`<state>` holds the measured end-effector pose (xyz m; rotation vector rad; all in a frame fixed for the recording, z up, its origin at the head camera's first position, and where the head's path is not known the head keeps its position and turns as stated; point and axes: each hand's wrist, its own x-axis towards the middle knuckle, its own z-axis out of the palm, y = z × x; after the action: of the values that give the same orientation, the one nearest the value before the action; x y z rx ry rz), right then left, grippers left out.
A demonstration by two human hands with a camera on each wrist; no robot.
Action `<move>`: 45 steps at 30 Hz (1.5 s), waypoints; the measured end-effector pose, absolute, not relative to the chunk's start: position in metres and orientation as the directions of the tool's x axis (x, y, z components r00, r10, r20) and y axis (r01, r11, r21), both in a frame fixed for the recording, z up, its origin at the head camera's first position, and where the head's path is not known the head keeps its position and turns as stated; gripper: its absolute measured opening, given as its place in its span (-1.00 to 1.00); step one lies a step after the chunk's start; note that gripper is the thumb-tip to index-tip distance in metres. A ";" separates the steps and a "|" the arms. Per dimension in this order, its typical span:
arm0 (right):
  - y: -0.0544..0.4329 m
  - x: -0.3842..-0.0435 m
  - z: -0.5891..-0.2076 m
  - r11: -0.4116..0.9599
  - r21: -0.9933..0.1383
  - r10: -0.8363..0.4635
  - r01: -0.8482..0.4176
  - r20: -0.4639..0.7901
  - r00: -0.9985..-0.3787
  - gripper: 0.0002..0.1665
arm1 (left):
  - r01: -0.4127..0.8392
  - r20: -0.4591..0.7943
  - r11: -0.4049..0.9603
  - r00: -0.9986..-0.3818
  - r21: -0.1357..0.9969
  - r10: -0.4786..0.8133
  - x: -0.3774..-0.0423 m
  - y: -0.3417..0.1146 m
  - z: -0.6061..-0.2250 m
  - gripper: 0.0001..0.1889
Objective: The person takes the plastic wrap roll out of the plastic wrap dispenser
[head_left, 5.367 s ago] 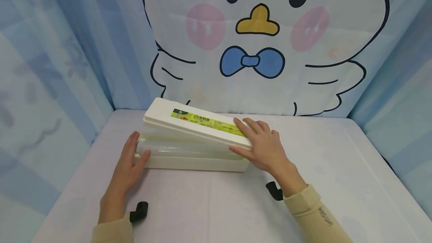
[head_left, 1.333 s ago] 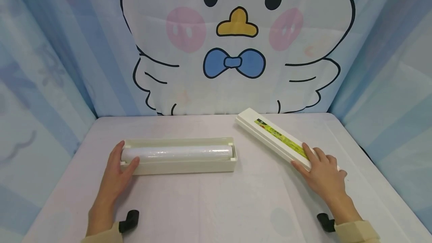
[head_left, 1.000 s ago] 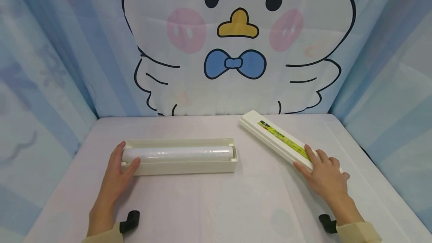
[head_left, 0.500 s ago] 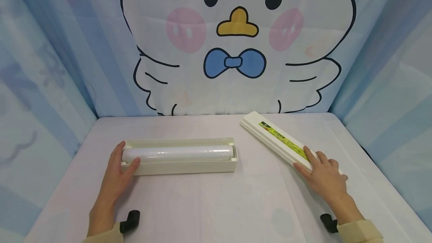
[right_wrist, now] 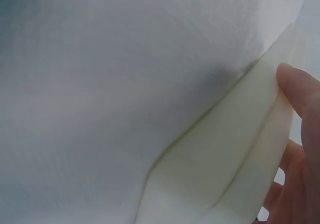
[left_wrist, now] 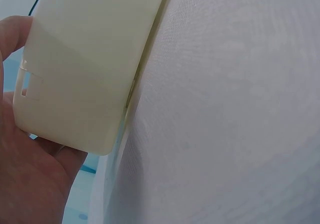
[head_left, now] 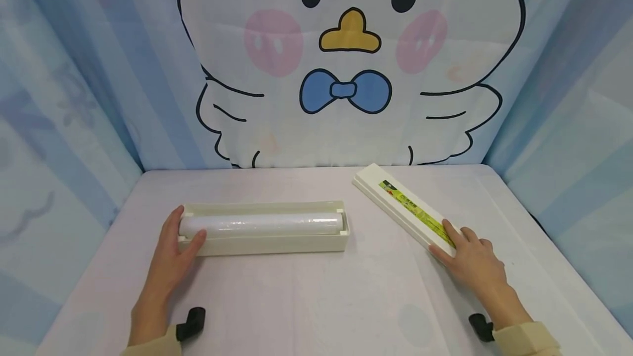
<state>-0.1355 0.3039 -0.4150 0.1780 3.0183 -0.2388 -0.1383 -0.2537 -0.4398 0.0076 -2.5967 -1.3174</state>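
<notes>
A long cream cling film box (head_left: pixel 277 245) lies crosswise on the table, its top off and a shiny roll of cling film (head_left: pixel 267 224) inside. My left hand (head_left: pixel 170 257) grips the box's left end, thumb on the front rim and fingers round the far side. In the left wrist view the box's front wall (left_wrist: pixel 90 59) sits between thumb and fingers. To the right, the white lid (head_left: pixel 395 209) with a yellow-green label lies slantwise on the table. My right hand (head_left: pixel 477 265) holds its near end, thumb (right_wrist: pixel 295 81) on one edge, fingers on the opposite side.
A white cloth covers the table (head_left: pixel 306 301). Behind it hangs a curtain (head_left: pixel 346 136) with a cartoon face and bow tie, and blue curtains (head_left: pixel 64 125) flank both sides. A black mount (head_left: pixel 192 323) sticks out from each wrist.
Over the earlier frames, the lid came off the box and moved right with my right hand, down to the table. In the last half second it settles slightly; my left hand stays put.
</notes>
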 end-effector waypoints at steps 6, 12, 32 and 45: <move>0.305 -0.135 -0.414 0.981 -0.138 0.118 0.140 -0.153 -0.981 0.10 | 0.106 0.207 0.596 -0.973 0.796 -0.104 -0.140 -0.254 -0.440 -0.17; 0.303 -0.135 -0.409 0.982 -0.130 0.122 0.135 -0.101 -0.987 0.08 | 0.116 0.220 0.600 -0.970 0.792 -0.102 -0.139 -0.253 -0.439 -0.17; 0.258 -0.147 -0.397 0.987 -0.138 -0.041 -0.076 0.237 -0.971 -0.10 | 0.077 0.180 0.598 -0.977 0.797 -0.114 -0.138 -0.253 -0.438 -0.15; 0.223 -0.164 -0.385 0.939 -0.189 -0.201 -0.288 0.377 -0.904 -0.17 | 0.051 0.154 0.596 -0.980 0.801 -0.123 -0.137 -0.253 -0.437 -0.14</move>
<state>-0.1643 0.2233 -0.3847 -0.4493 3.4452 -0.4304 -0.1369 -0.2526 -0.4373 0.0597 -2.6296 -1.3299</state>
